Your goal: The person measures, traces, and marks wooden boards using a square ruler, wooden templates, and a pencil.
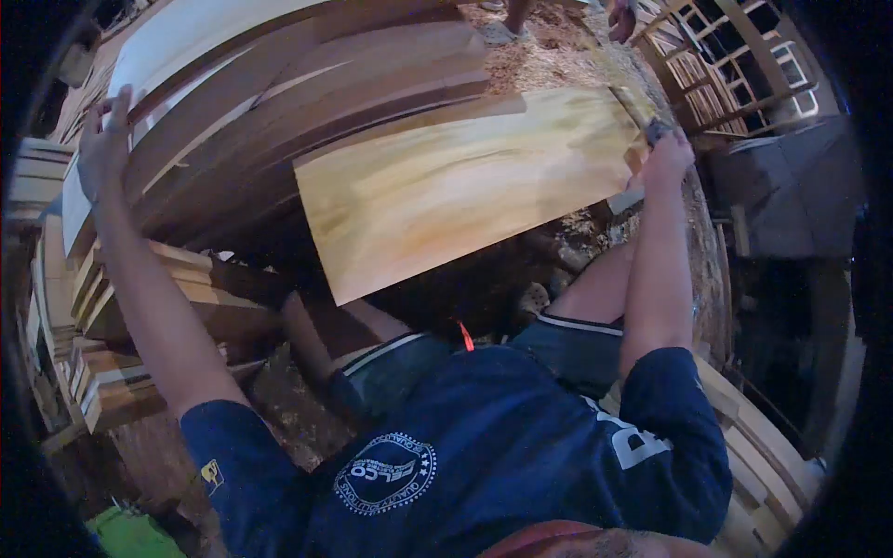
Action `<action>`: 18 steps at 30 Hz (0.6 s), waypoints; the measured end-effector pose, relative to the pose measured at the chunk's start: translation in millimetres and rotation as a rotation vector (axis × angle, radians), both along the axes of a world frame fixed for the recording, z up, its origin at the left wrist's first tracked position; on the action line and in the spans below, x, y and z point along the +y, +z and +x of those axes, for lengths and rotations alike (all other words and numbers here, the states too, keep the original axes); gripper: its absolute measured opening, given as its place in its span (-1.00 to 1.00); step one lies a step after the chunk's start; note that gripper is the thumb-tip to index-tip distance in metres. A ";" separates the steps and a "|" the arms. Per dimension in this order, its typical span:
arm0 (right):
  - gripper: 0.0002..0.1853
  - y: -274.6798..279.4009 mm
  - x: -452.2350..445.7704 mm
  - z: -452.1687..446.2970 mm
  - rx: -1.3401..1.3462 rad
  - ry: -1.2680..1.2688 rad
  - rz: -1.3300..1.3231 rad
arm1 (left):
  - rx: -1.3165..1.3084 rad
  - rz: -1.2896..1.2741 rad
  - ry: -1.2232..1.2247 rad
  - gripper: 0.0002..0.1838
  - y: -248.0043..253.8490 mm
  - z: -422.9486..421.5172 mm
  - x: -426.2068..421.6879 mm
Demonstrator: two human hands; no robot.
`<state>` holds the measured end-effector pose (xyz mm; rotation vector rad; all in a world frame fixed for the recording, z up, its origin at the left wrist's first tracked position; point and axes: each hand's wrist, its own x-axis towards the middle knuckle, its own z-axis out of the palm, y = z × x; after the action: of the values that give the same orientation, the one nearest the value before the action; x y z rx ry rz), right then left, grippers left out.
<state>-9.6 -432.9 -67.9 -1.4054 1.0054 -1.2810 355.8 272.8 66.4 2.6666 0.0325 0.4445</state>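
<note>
A wide yellowish wooden panel (465,186) lies slanted in front of my legs. At its right end, my right hand (665,158) is closed around a small dark object (658,130) whose kind I cannot make out. A dark narrow strip (631,107) runs along the panel's end beside that hand. Far to the left, my left hand (104,149) reaches up with its fingers stretched, at the end of a long pale board (191,37). Whether its palm touches the board is hidden.
Long boards (372,70) are layered behind the panel. Stacked timber (177,279) stands at my left, and more planks (753,456) lie at lower right. Wood shavings (558,60) cover the ground at the top. Another person's hand (621,19) and foot (502,33) show there.
</note>
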 end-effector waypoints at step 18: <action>-0.82 76.5 -54.6 60.8 -0.176 0.064 -0.360 | -0.344 -0.032 0.072 -0.45 -0.2 -35.2 -41.7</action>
<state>51.2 -487.4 8.6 -1.5453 0.6269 -1.5621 320.6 231.1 66.2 2.5275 0.0308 0.9115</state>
